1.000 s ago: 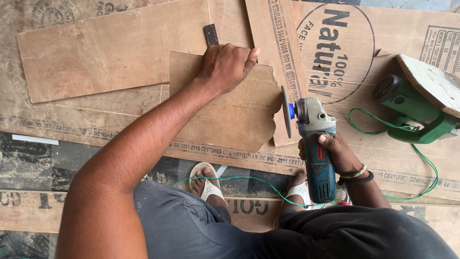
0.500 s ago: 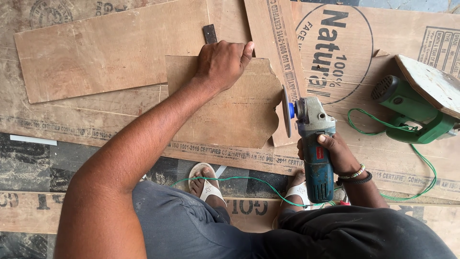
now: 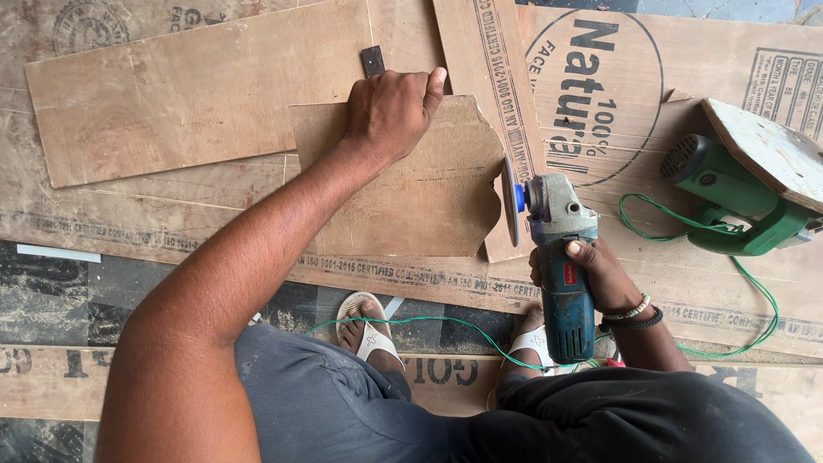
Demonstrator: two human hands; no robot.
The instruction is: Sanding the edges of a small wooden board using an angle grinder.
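Left hand (image 3: 393, 111) pressing flat on the plywood piece (image 3: 420, 193) beneath it, right hand (image 3: 600, 274) gripping the blue angle grinder (image 3: 561, 257), disc touching the piece's curved edge.

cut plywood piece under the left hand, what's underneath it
The plywood piece lies on larger plywood sheets, pressed down by the left hand. A small dark block shows beyond its top edge. Anything directly beneath is covered.

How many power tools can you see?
2. A blue-handled angle grinder is in the right hand, its disc at the cut plywood piece's edge. A green power tool lies to the right, partly under a board.
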